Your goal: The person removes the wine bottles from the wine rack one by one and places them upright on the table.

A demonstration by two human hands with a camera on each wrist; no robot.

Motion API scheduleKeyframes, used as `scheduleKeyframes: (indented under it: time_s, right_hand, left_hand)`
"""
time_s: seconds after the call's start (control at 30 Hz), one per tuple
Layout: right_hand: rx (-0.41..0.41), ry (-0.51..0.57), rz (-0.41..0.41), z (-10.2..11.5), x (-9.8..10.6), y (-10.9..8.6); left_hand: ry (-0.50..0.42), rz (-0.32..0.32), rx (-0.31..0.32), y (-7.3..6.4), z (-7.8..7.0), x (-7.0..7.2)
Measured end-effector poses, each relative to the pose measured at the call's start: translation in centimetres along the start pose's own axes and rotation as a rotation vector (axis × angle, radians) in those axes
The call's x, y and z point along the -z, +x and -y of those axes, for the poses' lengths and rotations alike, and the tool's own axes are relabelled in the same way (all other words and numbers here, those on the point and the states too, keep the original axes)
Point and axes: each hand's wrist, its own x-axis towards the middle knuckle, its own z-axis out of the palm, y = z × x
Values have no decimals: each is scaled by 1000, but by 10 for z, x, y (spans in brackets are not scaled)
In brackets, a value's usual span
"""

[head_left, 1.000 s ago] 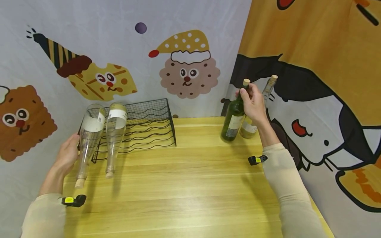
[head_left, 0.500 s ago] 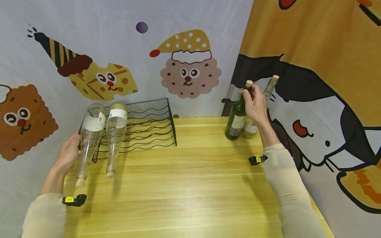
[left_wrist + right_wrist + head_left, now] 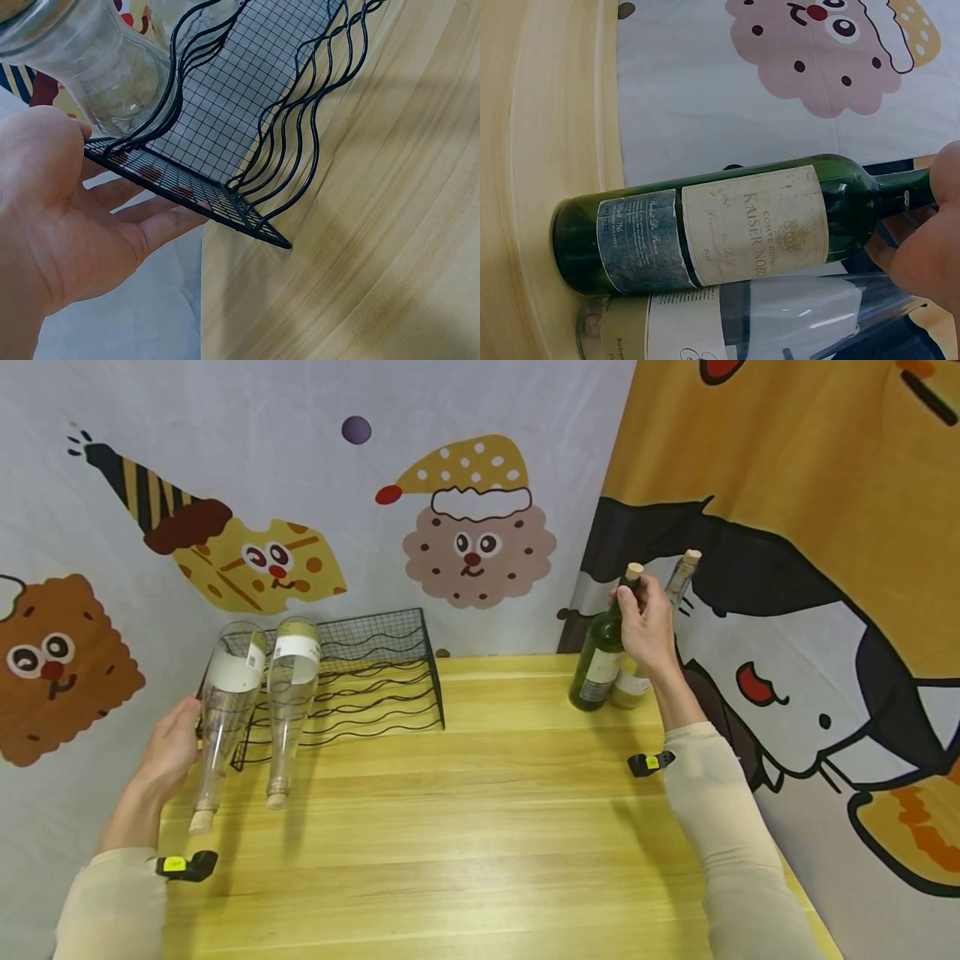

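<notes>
In the head view, my right hand (image 3: 648, 622) holds the neck of a green wine bottle (image 3: 603, 656), just below its cork. The bottle stands nearly upright, with its base at the table top. Close beside it is a clear corked bottle (image 3: 632, 685), partly hidden behind my hand. At the left, my left hand (image 3: 174, 745) grips the side of a black wire wine rack (image 3: 367, 681). The left wrist view shows its fingers behind the mesh side panel (image 3: 187, 191) and its thumb at the upper edge. Two clear corked bottles, the left one (image 3: 228, 693) and its neighbour (image 3: 288, 710), lie in the rack, necks forward.
The wooden table (image 3: 465, 843) spreads out in front of the rack. A printed cloth (image 3: 300, 460) hangs at the back, close behind the rack. Another patterned cloth (image 3: 810, 635) borders the right side, near the standing bottles.
My right hand has shifted the green wine bottle slightly to the right, closer to the clear bottle standing there. The left hand, the rack and its bottles look unchanged.
</notes>
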Motion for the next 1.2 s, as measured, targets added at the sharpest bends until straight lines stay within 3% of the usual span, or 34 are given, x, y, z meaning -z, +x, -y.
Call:
scheduleKeyframes:
  time_s: [0.53, 0.83, 1.2]
  right_hand:
    - [-29, -32, -39, 2, -1, -4]
    - [-32, -10, -123, 6, -1, -7]
    - [144, -24, -212, 23, -5, -21]
  left_hand:
    - [-7, -12, -7, 2, 4, -1]
    - [-9, -16, -1, 4, 4, -1]
    - [-4, -21, -5, 3, 5, -3]
